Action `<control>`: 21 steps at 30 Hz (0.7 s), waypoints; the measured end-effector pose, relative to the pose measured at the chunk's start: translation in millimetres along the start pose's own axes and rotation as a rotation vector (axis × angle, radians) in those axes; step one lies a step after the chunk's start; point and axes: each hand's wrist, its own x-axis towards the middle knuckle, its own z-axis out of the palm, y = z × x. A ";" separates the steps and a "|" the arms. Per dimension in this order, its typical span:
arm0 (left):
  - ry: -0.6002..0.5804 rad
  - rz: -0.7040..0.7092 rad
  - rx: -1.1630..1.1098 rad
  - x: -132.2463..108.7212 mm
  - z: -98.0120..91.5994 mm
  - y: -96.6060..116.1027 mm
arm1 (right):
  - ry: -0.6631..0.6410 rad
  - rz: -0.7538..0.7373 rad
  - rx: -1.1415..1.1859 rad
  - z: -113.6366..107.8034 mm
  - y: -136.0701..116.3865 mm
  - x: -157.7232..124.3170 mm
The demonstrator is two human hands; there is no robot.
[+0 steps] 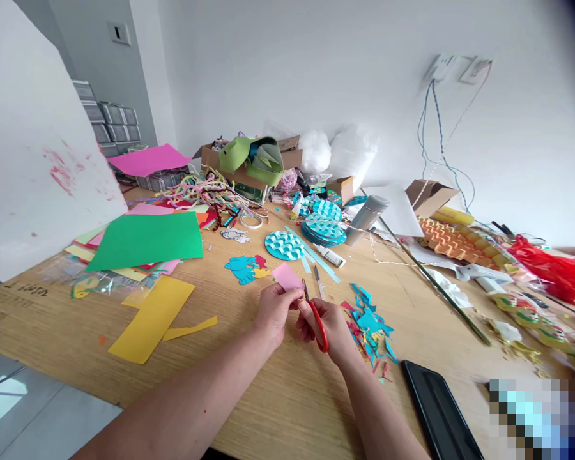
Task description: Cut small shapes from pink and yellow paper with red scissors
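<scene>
My left hand [274,312] pinches a small piece of pink paper [287,277] over the middle of the table. In my right hand [329,327] is a pair of scissors [320,327] with red handles, fingers wrapped round them. The dark blades point away from me, at the right edge of the pink paper; whether they touch it I cannot tell. Just beyond my hands lie fish-shaped cutouts in blue [242,269], red and yellow paper. Blue and red paper scraps [371,322] are heaped to the right of my right hand.
Green [146,241] and yellow sheets [153,319] lie on the left. Blue textured discs [285,245], a glue tube [329,255], a pen [319,282] and a grey cylinder [368,219] stand or lie beyond my hands. A black phone [441,412] rests at the near right. Boxes and bags line the wall.
</scene>
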 end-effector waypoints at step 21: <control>-0.020 0.015 0.022 -0.6 -0.8 1.9 | -0.003 0.009 -0.015 -0.5 -4.5 -1.2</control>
